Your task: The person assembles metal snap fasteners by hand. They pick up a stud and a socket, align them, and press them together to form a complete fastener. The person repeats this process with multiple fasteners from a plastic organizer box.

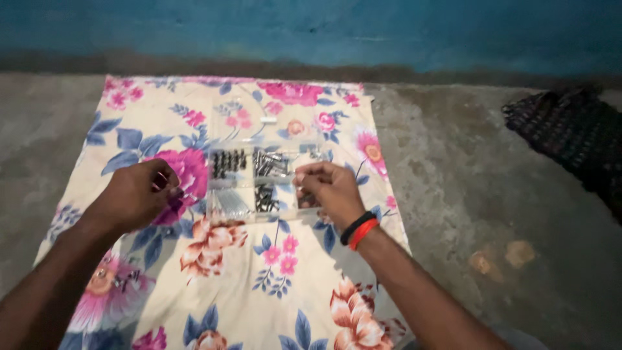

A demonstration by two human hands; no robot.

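At the far left of the floral cloth (214,291), near the person's left forearm, a few small dark metal pieces (124,280) lie loose on the print. They are easy to lose among the busy flowers, and a dragged arm could sweep them onto the concrete floor (492,194).

The left hand (137,193) hovers over a large pink flower with its fingers curled inward, pinching something too small and blurred to name. If that is a tiny part, a slack pinch would drop it onto the cloth, where the pattern would hide it.

Between the hands sits the clear compartment box (259,185), lying flat on the cloth and holding dark screws and silvery fasteners in separate cells. Its lid looks open or very transparent; I cannot tell which. A knock from either wrist could tip it and mix the sorted pieces, since the soft cloth gives it no firm footing.

The right hand (330,188), wearing black and red bands at the wrist, rests at the box's right edge with fingertips closed in a pinch, apparently on a small item at that rim. Pulling sideways here could drag the whole box.

The light is dim, so misjudging a cell seems likely.
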